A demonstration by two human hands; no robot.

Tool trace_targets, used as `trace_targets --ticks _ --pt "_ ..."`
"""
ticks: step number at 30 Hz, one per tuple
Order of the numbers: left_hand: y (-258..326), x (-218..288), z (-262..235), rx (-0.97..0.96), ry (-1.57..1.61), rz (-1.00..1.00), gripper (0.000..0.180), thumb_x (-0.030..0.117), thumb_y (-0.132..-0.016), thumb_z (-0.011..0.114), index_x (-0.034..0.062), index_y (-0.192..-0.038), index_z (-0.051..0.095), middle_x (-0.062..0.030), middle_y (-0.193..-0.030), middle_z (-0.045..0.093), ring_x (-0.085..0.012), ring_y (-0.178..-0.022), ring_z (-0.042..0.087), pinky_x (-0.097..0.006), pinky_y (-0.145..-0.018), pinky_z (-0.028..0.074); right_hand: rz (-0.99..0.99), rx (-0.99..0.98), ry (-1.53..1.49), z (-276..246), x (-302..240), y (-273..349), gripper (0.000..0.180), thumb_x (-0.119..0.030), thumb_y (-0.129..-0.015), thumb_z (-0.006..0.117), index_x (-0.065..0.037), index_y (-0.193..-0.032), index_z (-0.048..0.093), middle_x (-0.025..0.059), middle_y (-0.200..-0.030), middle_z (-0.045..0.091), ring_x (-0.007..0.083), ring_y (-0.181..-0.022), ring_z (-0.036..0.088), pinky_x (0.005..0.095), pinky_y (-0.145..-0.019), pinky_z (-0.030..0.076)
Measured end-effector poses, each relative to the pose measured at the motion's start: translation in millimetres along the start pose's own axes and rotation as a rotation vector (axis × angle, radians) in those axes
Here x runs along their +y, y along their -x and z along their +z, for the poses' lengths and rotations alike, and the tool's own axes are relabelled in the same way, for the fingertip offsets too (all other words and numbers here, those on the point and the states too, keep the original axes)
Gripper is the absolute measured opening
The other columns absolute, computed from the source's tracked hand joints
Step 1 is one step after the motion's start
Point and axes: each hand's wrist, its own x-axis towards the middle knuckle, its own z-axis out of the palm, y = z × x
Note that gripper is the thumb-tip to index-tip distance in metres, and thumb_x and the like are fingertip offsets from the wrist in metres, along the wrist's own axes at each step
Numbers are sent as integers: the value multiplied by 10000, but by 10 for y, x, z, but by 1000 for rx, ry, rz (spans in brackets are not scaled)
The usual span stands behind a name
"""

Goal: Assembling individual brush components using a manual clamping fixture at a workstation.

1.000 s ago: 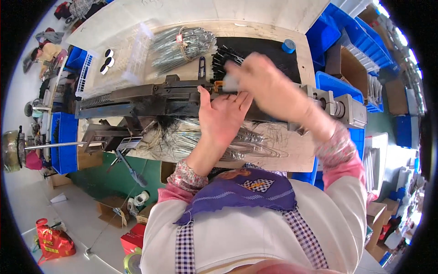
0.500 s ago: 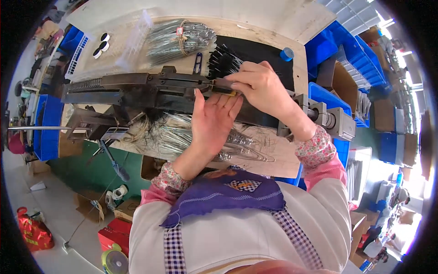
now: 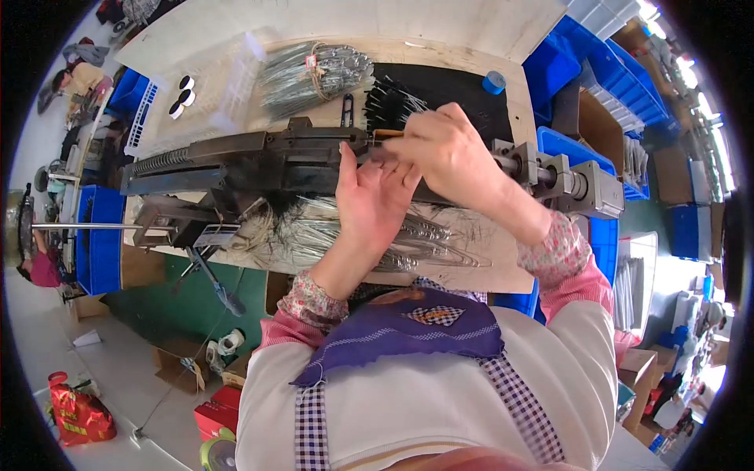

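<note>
Pale plywood covers your workbench (image 3: 488, 275), with a black sheet (image 3: 487, 118) spread over its far right part. Across the bench, from nine o'clock to three, runs one dark metal machine (image 3: 302, 151), and both your hands are at its middle.

Your left hand (image 3: 373, 196) lies open, palm up, its forearm coming from between six and seven o'clock; its fingers reach towards one o'clock and its thumb stands apart, towards twelve. Your right hand (image 3: 448, 149) comes from four o'clock, back uppermost, wrist bent, fingers curled in and pointing to nine, overlapping the left fingertips. Those tips are blurred and crowded together, so I can't fairly tell whether the right ones pinch anything.

Counted from your left palm: one coil spring (image 3: 161, 162) on the machine at nine; one clear plastic basket (image 3: 224, 106) at ten, with three black-and-white round pieces (image 3: 185, 97) in it; one tied bundle of wires (image 3: 310, 82) at eleven; one slim dark tool (image 3: 347, 110) just short of twelve; one clump of black bristles (image 3: 385, 102) at twelve. One loose heap of wires (image 3: 428, 243) spreads from four round to eight. At one o'clock from your right hand sits one blue roll (image 3: 494, 82).
</note>
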Motion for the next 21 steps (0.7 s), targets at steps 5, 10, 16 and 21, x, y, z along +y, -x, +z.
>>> trace_targets --ticks 5,10,16,21 --pt "4 -46 317 483 -448 150 723 593 -977 277 -61 -1197 491 -152 -1247 533 -270 -1241 463 -409 -1100 309 293 235 -344 -224 11 -93 157 -100 -860 577 -92 -1011 620 115 -808 643 299 -738 648 399 -618 502" --pt "74 12 244 362 -260 139 703 587 -975 296 -54 -1170 508 -145 -1222 552 -269 -1236 460 -417 -1099 291 202 -73 78 -71 -202 8 311 -74 -748 609 22 -1040 566 135 -675 635 310 -600 657 390 -505 519" --pt "-47 -18 527 735 -454 105 663 564 -970 339 -66 -1112 487 -192 -1227 524 -291 -1209 465 -432 -1105 272 112 -175 221 -2 -337 -6 380 -71 -751 605 78 -1098 564 117 -704 630 272 -651 663 352 -537 509" --pt "-114 8 475 679 -538 81 552 469 -995 360 -60 -1084 488 -185 -1206 528 -280 -1171 483 -430 -1097 289 118 -252 287 -7 -247 1 268 -55 -753 605 62 -990 561 103 -672 609 270 -631 649 347 -526 500"
